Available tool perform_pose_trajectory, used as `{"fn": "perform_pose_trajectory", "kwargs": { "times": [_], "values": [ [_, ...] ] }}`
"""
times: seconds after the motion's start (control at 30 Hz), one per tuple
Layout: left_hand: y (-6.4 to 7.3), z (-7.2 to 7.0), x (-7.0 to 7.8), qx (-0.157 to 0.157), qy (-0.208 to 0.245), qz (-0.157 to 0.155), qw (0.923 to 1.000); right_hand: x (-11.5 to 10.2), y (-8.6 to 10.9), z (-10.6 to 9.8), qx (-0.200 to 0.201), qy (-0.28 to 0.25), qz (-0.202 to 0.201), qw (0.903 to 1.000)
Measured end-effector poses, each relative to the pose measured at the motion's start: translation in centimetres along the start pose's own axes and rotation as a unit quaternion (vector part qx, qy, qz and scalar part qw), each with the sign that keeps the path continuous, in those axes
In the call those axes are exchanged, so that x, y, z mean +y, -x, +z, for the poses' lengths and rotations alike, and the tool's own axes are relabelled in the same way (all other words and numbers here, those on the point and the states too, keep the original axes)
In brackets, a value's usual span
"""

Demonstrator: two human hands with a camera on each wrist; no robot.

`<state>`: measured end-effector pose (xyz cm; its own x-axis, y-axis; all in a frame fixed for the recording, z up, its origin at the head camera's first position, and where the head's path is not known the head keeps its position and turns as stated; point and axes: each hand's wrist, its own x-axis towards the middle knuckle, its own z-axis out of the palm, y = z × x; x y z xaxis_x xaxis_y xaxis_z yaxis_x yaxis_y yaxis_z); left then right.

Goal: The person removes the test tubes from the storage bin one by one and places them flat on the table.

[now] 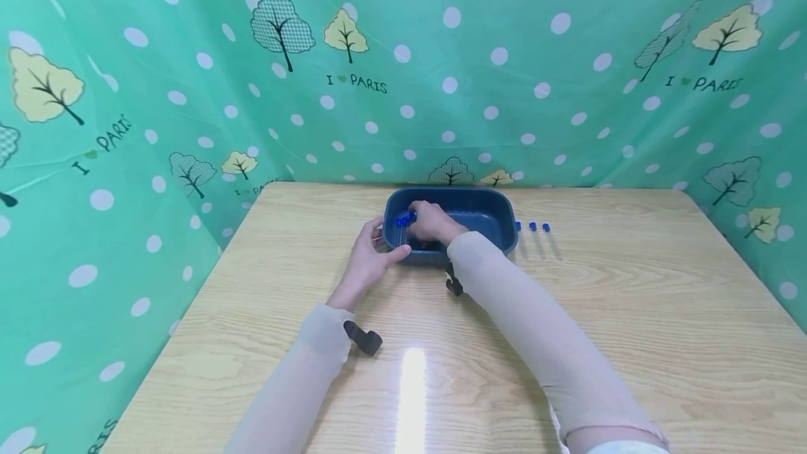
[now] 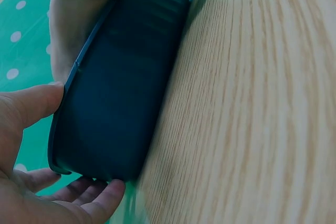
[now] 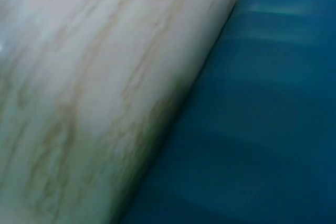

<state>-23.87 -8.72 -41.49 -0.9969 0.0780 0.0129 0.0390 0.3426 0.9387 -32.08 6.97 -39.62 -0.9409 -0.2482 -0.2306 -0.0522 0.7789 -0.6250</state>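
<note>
A dark blue plastic basin (image 1: 484,224) stands on the table in the head view. My left hand (image 1: 368,258) grips its left end, thumb (image 2: 39,103) on the front rim and fingers bent around the end wall. Inside the basin at the left, slim clear tubes with blue caps (image 1: 400,223) lie side by side. My right hand (image 1: 431,221) reaches over the front rim into the basin, its curled fingers at the blue cap of one tube (image 1: 412,216); the hand covers most of that tube. The right wrist view shows mainly the basin's outer wall (image 3: 252,129).
Three more blue-capped clear tubes (image 1: 533,227) lie in a row on the wooden table (image 1: 630,314), just right of the basin. A green patterned cloth (image 1: 473,90) hangs behind the table and along its sides. Each wrist carries a black camera mount (image 1: 364,339).
</note>
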Motion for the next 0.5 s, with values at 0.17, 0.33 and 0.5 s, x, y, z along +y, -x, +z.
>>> {"fn": "perform_pose_trajectory", "kwargs": {
  "times": [0.17, 0.33, 0.5],
  "values": [
    [-0.04, 0.00, -0.02, 0.000, 0.002, -0.001, 1.0000, -0.09, -0.03, 0.26, 0.008, 0.017, 0.003, 0.9998],
    [-0.04, 0.04, -0.01, 0.004, 0.001, -0.002, 1.0000, -0.24, -0.04, 0.43, 0.018, 0.042, 0.006, 0.9989],
    [-0.04, 0.07, -0.03, 0.003, -0.003, -0.004, 1.0000, -0.24, -0.02, 0.41, 0.019, 0.052, 0.008, 0.9984]
  ]
}}
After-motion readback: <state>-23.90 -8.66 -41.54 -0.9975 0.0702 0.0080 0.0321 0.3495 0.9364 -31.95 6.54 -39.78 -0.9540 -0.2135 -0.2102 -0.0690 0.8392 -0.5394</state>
